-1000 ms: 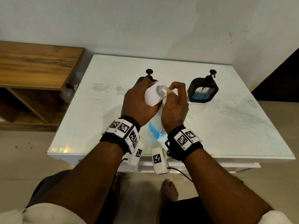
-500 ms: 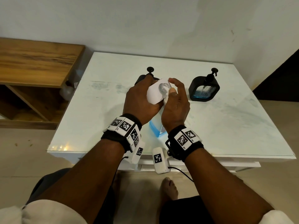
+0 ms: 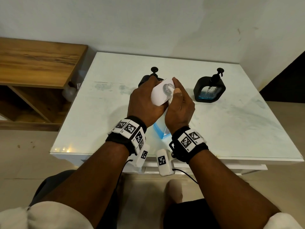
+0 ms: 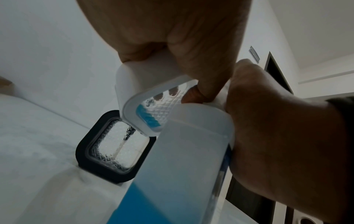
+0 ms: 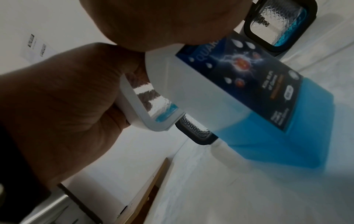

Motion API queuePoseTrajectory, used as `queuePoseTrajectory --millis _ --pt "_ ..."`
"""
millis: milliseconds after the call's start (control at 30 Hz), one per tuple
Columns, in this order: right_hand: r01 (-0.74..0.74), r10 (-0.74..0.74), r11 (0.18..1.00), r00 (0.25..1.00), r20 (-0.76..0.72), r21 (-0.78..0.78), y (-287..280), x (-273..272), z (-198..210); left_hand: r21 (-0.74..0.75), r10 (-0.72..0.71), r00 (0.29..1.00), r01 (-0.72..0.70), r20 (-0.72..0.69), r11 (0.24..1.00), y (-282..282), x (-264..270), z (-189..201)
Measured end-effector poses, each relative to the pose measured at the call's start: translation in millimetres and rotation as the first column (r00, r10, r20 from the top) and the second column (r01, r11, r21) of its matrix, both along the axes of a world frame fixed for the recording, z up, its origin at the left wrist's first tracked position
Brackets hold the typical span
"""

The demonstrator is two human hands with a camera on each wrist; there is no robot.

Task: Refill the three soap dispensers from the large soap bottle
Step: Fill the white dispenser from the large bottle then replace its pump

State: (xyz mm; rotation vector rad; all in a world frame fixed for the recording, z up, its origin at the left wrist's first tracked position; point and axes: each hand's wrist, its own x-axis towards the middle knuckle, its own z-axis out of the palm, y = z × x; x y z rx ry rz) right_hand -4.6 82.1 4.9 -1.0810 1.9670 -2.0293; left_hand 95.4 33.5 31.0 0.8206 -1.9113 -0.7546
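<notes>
**A:** Where's everything sitting?

**B:** The left hand (image 3: pixel 143 100) is wrapping its grip round the white dispenser (image 3: pixel 160 95), tilting it with its open neck (image 3: pixel 167 88) facing up. The right hand (image 3: pixel 179 109) is clenching its grip round the top of the large soap bottle (image 3: pixel 160 132), whose blue-filled base is leaning near the front of the bench (image 3: pixel 231 129), seemingly resting on it. Two black dispensers, one (image 3: pixel 209 90) to the right and one (image 3: pixel 148 78) behind the left hand, are standing with pumps on.

**A:** Is soap flowing?

**B:** I can't tell; the bottle's mouth is hidden under the fingers. The white dispenser is showing only a little blue in one corner.

**A:** So how should the pour go?

**B:** I'd judge: bring the bottle's mouth right over that narrow neck, level the dispenser, and tip slowly. The soap is sitting low in the bottle, so it will be arriving late and then surging.
</notes>
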Motion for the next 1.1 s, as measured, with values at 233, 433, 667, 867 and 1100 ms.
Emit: queuePoseTrajectory --millis 233,433,667,867,1100 --pt "-0.026 0.029 0.998 0.998 0.062 -0.052 -1.6 0.7 4.2 0.013 -0.006 1.000 0.006 -0.008 1.000 2.2 1.7 0.6" --pt "-0.025 0.025 0.999 1.000 0.005 -0.026 2.4 0.8 2.2 0.028 -0.020 1.000 0.020 0.007 0.999 0.7 1.6 0.7" --pt "-0.036 0.040 0.998 0.996 0.075 -0.059 -2.1 -2.2 1.1 0.018 -0.021 1.000 0.021 0.012 1.000 -0.2 3.5 1.9" --pt "-0.051 0.053 0.997 0.998 0.045 -0.050 0.2 -0.6 2.2 0.020 -0.016 1.000 0.016 0.012 1.000 1.5 5.3 1.7" --pt "-0.046 0.049 0.998 0.998 0.050 -0.052 0.4 -1.1 0.9 0.018 -0.024 1.000 0.023 0.018 1.000 1.1 4.8 1.9"
